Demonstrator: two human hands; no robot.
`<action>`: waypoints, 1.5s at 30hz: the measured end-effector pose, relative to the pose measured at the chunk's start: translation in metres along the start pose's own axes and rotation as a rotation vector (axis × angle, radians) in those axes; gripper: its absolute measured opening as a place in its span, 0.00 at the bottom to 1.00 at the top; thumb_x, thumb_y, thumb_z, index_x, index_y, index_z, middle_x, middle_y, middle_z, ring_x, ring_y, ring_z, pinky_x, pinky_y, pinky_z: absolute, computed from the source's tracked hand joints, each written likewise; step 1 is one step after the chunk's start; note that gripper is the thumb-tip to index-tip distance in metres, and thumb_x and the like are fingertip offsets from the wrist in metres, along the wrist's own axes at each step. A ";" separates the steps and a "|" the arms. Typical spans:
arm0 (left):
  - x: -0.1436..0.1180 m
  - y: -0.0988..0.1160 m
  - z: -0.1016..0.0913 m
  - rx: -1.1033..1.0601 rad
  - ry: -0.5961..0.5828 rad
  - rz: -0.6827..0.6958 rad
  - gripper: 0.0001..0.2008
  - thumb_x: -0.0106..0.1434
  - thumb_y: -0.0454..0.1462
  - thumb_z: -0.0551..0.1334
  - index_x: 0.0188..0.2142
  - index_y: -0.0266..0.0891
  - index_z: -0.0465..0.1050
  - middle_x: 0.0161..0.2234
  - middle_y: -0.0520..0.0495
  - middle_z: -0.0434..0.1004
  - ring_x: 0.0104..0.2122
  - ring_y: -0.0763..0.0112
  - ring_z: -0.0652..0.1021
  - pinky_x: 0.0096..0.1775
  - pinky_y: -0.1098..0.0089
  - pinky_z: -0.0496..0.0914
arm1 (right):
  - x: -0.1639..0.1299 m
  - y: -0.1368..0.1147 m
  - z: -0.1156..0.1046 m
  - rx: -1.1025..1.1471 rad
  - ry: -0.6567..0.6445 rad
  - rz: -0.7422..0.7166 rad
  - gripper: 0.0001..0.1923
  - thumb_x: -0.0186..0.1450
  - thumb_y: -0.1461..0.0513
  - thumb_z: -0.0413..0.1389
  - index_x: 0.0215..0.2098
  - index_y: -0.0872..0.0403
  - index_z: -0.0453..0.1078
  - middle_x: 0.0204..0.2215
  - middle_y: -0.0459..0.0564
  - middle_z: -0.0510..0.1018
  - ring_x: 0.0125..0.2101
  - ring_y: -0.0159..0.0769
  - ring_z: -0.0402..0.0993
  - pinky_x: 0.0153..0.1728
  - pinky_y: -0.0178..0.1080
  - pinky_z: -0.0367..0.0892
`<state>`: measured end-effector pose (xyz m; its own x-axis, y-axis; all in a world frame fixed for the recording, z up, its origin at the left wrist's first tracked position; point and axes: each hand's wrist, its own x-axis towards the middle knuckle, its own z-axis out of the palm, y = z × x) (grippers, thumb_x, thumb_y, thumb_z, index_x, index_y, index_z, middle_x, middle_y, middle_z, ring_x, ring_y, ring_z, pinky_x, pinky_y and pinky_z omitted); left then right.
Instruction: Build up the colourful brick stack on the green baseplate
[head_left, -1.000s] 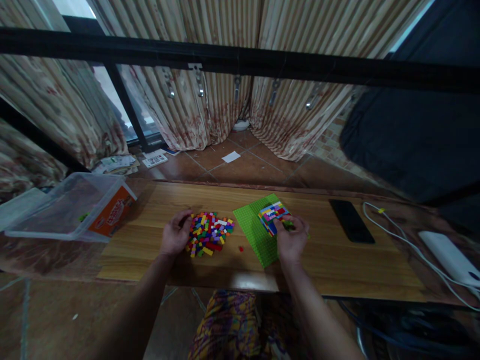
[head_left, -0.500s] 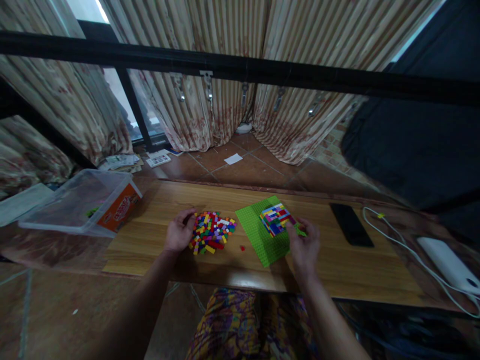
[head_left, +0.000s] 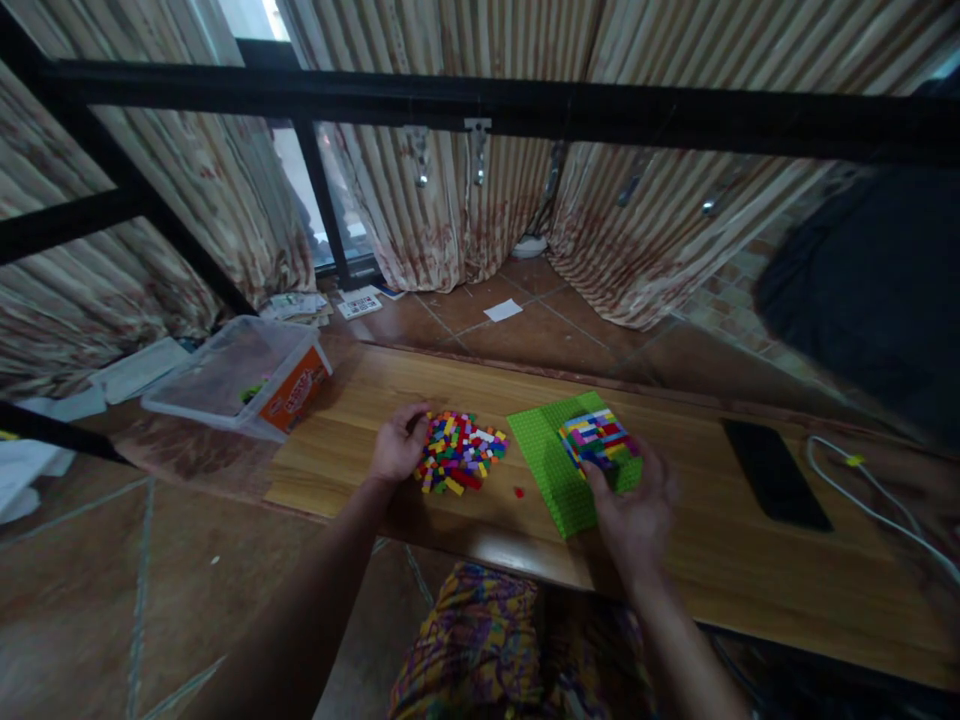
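Striped curtains hang behind a long wooden table (head_left: 697, 560). Brick building seems under way: the right hand (head_left: 637, 505), fingers curled, grip unclear, hovers beside the multicoloured brick block (head_left: 598, 438) on the green studded baseplate (head_left: 551, 462). The left hand (head_left: 397, 450) rests loosely curled against the loose colourful brick pile (head_left: 461, 452); picking another brick likely follows.

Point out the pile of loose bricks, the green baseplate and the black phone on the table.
pile of loose bricks (head_left: 461, 452): head view, middle of the heap.
green baseplate (head_left: 551, 455): head view, bare studded area left of the built block.
black phone (head_left: 776, 473): head view, centre of its screen.
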<state>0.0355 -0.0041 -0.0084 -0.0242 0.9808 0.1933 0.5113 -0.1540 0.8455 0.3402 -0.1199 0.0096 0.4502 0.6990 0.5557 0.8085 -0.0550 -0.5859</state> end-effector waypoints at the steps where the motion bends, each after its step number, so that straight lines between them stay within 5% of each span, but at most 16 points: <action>1: 0.000 -0.001 0.000 0.002 0.002 0.002 0.16 0.62 0.41 0.56 0.45 0.40 0.75 0.46 0.45 0.79 0.47 0.63 0.77 0.53 0.59 0.70 | -0.002 -0.009 0.000 0.001 0.009 -0.061 0.28 0.61 0.52 0.58 0.56 0.55 0.65 0.54 0.61 0.68 0.55 0.53 0.62 0.54 0.56 0.57; 4: 0.000 -0.002 0.001 0.012 -0.005 0.005 0.15 0.62 0.41 0.55 0.45 0.40 0.75 0.46 0.45 0.79 0.47 0.63 0.77 0.53 0.59 0.70 | -0.010 -0.037 0.010 0.073 -0.138 -0.220 0.14 0.66 0.58 0.53 0.48 0.49 0.72 0.50 0.54 0.71 0.51 0.46 0.66 0.53 0.51 0.60; 9: 0.000 -0.004 0.001 -0.005 -0.010 0.019 0.15 0.62 0.40 0.55 0.45 0.40 0.75 0.46 0.45 0.79 0.47 0.63 0.77 0.53 0.60 0.70 | -0.021 -0.062 0.049 0.163 -0.477 -0.293 0.14 0.66 0.64 0.50 0.44 0.48 0.75 0.41 0.50 0.76 0.43 0.42 0.68 0.46 0.45 0.64; 14: 0.000 -0.007 0.002 -0.018 -0.005 0.016 0.15 0.62 0.40 0.56 0.45 0.40 0.75 0.46 0.45 0.78 0.47 0.64 0.77 0.54 0.61 0.69 | -0.016 -0.062 0.069 0.068 -0.530 -0.336 0.14 0.64 0.66 0.52 0.45 0.48 0.75 0.39 0.50 0.76 0.41 0.43 0.67 0.45 0.45 0.63; 23: -0.001 -0.006 0.001 -0.027 -0.011 0.017 0.15 0.63 0.40 0.56 0.46 0.41 0.75 0.47 0.45 0.78 0.48 0.63 0.77 0.54 0.60 0.69 | -0.011 -0.059 0.059 0.083 -0.661 -0.335 0.06 0.61 0.64 0.57 0.36 0.49 0.74 0.36 0.48 0.76 0.40 0.41 0.69 0.44 0.43 0.63; 34: 0.000 -0.007 0.002 -0.026 -0.003 0.026 0.15 0.63 0.41 0.56 0.45 0.39 0.75 0.46 0.44 0.78 0.48 0.64 0.76 0.53 0.62 0.69 | -0.006 -0.068 0.064 0.051 -0.605 -0.246 0.12 0.67 0.64 0.51 0.42 0.51 0.76 0.36 0.50 0.77 0.40 0.40 0.70 0.44 0.40 0.63; 45: -0.001 -0.006 -0.003 -0.123 -0.001 0.004 0.23 0.67 0.51 0.50 0.44 0.39 0.77 0.41 0.43 0.80 0.44 0.63 0.78 0.50 0.64 0.71 | -0.006 -0.082 0.076 -0.080 -0.647 -0.256 0.07 0.64 0.64 0.55 0.37 0.52 0.75 0.36 0.53 0.76 0.41 0.44 0.68 0.45 0.42 0.63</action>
<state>0.0298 -0.0040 -0.0125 -0.0220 0.9803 0.1961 0.4025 -0.1709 0.8993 0.2422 -0.0658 0.0095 -0.0545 0.9796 0.1934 0.8956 0.1336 -0.4243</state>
